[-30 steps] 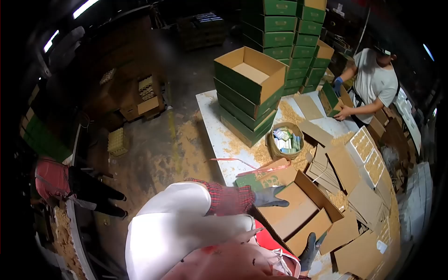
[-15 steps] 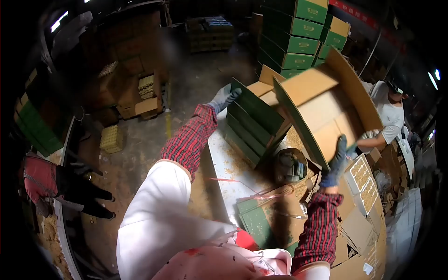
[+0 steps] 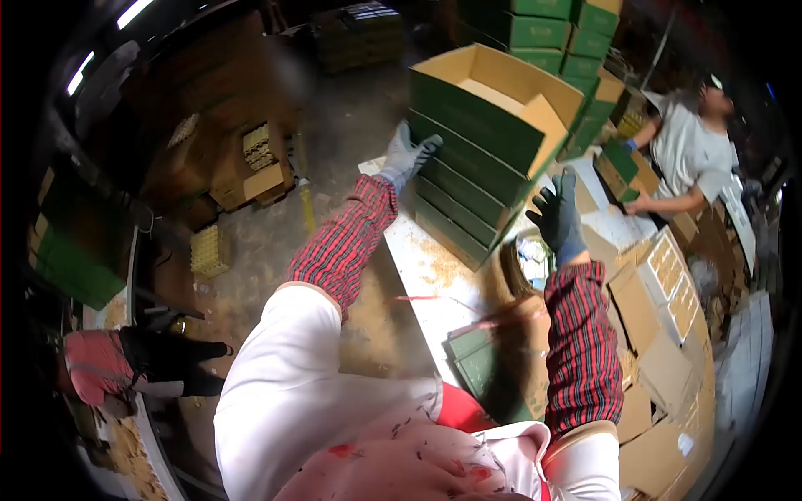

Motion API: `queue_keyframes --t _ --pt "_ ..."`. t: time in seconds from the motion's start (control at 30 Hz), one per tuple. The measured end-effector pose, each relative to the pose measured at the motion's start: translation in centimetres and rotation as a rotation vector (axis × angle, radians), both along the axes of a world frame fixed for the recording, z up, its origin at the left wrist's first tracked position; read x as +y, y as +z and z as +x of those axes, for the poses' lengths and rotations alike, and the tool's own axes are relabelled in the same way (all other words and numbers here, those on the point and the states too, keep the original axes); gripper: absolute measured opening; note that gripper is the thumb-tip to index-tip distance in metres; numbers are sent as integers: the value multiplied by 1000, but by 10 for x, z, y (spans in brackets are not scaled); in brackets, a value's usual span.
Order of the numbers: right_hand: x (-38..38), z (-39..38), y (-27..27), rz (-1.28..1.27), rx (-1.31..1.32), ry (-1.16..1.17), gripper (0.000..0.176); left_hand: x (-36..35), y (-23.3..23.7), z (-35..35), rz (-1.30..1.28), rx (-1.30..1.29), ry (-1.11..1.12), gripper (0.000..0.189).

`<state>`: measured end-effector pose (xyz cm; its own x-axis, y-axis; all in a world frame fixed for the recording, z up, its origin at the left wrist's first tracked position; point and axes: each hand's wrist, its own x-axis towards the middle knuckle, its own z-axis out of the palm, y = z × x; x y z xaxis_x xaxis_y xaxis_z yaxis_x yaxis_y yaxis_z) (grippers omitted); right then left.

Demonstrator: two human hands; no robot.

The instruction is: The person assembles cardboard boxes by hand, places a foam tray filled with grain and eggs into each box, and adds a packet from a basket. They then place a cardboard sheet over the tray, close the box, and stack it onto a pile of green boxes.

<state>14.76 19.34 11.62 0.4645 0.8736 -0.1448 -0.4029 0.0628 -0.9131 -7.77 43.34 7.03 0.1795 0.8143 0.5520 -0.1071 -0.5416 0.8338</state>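
The left hand (image 3: 409,154) is partly open against the near left edge of the stack (image 3: 468,179), its thumb lying along a green side; how firmly it presses, I cannot tell. The right hand (image 3: 560,213) is wide open, fingers spread, holding nothing, raised just right of the stack. The top box (image 3: 480,113), upright and open-topped, sits between and beyond the hands. The basket (image 3: 510,267) is just below the right hand on the counter (image 3: 422,313), with white trays (image 3: 668,288) farther right
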Motion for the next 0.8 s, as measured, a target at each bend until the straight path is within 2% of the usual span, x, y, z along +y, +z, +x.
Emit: queue_keyframes --t 0.03,0.07,0.1,0.13,0.17,0.23,0.3,0.33,0.37,0.4,0.43,0.5,0.53,0.57,0.63,0.67,0.7,0.77,0.8 --pt "-30 7 -37 -24 -7 -152 81 -16 -9 -1 33 52 229 71" --pt "-80 3 -63 -9 -270 -231 69 -50 -1 -10 94 32 252 68" --pt "-139 -8 -87 -32 -536 -316 58 -88 -1 -14 144 10 245 64" --pt "-200 -18 -113 -179 -598 -471 49 -128 -31 -3 49 163 12 64" --pt "-265 -26 -141 -337 -758 -620 52 -177 -60 -3 -42 315 -224 63" --pt "-390 -47 -168 -915 -927 -867 63 -249 -92 -9 -153 588 -633 62" --pt "-476 -65 -196 -1355 -897 -1057 84 -313 -125 12 83 853 -673 76" --pt "-507 -70 -223 -1573 -843 -1036 100 -325 -156 26 154 982 -608 85" --pt "-518 -76 -236 -1518 -709 -1036 105 -336 -185 38 230 1102 -535 94" --pt "-521 -74 -246 -1404 -458 -987 98 -345 -195 48 158 1245 -606 104" --pt "-515 -76 -241 -1271 -226 -927 91 -361 -182 49 214 1279 -615 101" --pt "-510 -93 -204 -1221 -430 -815 72 -386 -155 45 325 1327 -591 97" --pt "-512 -100 -203 -1284 -551 -847 54 -383 -151 46 293 1358 -618 99" --pt "-516 -104 -196 -1103 -516 -942 49 -377 -150 46 362 1239 -563 74" --pt "-521 -108 -174 -1083 -628 -970 42 -350 -156 62 124 1257 -648 44" --pt "-534 -102 -186 -868 -606 -1098 40 -339 -157 67 142 1285 -590 35" --pt "-548 -95 -166 -656 -315 -1070 39 -326 -156 76 165 1309 -535 26" --pt "-602 -70 -151 -500 -368 -1095 35 -278 -163 99 239 1437 -293 24" --pt "-628 -62 -122 -497 -232 -1090 35 -266 -145 96 367 1507 -182 34"
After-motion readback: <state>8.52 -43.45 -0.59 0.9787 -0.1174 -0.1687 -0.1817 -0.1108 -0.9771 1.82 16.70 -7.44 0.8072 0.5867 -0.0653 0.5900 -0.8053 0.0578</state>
